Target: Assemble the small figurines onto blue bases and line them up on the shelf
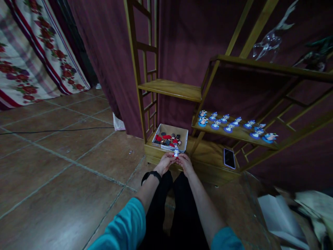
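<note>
A small blue-and-white figurine (pixel 176 152) with a red base is pinched between both hands, just in front of the box. My left hand (pixel 166 162) closes on its left side, and my right hand (pixel 185 163) closes on its right. Beyond them, the white cardboard box (pixel 184 137) sits on the lowest shelf, holding red and dark round pieces and small figures. To the right, several similar figurines (pixel 229 127) on blue and purple bases stand in two rows on a wooden shelf (pixel 241 136).
A phone (pixel 229 158) lies on the low wooden ledge at right. The shelf frame (pixel 170 88) rises before a dark red curtain (pixel 179 41). Glass ornaments (pixel 270 43) stand on an upper shelf. White and pale items (pixel 281 213) lie at lower right; a cable (pixel 57 130) crosses the floor.
</note>
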`<state>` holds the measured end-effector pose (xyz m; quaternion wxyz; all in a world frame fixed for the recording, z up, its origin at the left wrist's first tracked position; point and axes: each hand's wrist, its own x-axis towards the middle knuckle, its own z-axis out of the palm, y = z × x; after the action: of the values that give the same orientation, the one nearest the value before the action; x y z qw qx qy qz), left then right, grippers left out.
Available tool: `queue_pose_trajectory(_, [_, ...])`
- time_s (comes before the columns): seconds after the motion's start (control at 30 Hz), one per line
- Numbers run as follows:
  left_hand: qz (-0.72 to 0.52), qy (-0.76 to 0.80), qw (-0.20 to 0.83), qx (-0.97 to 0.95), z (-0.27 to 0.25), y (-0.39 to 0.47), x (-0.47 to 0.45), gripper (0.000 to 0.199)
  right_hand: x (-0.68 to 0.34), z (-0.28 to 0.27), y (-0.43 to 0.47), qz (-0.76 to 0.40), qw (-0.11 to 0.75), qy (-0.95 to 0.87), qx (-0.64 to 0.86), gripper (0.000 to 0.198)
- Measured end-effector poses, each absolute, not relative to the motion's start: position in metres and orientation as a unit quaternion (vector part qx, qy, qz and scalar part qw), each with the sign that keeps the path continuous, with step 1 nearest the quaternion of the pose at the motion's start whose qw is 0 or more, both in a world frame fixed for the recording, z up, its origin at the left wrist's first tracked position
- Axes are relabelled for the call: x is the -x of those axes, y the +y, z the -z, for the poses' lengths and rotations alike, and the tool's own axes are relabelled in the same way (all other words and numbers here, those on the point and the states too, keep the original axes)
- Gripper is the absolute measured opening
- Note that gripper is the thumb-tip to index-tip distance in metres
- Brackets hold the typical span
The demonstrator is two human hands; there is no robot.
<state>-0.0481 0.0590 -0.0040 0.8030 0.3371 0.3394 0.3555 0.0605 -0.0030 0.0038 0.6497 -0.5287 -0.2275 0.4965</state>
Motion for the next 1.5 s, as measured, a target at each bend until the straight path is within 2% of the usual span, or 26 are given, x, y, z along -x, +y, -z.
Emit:
queue_pose_trajectory(0.3, [-0.345, 0.333, 0.820, -0.313, 0.000, 0.060, 0.050, 0.018, -0.057, -0.011, -0.007, -0.478, 0.651, -0.250, 0.534, 0.019])
queue_pose_trajectory(0.53, [-0.365, 0.329, 0.806, -0.328, 0.002, 0.059, 0.048, 0.024, -0.058, -0.008, -0.005, -0.470, 0.653, -0.245, 0.541, 0.020])
queue_pose_trajectory(0.83, [-0.448, 0.357, 0.699, -0.428, 0.008, 0.055, 0.039, 0.032, -0.060, 0.003, -0.001, -0.479, 0.652, -0.236, 0.539, 0.025])
queue_pose_trajectory(1.1, [-0.485, 0.407, 0.587, -0.504, 0.007, 0.048, 0.031, 0.027, -0.054, 0.001, 0.000, -0.464, 0.643, -0.240, 0.560, 0.025])
queue_pose_trajectory(1.5, [-0.469, 0.385, 0.632, -0.481, 0.011, 0.050, 0.032, 0.028, -0.054, 0.004, 0.001, -0.449, 0.660, -0.227, 0.557, 0.024])
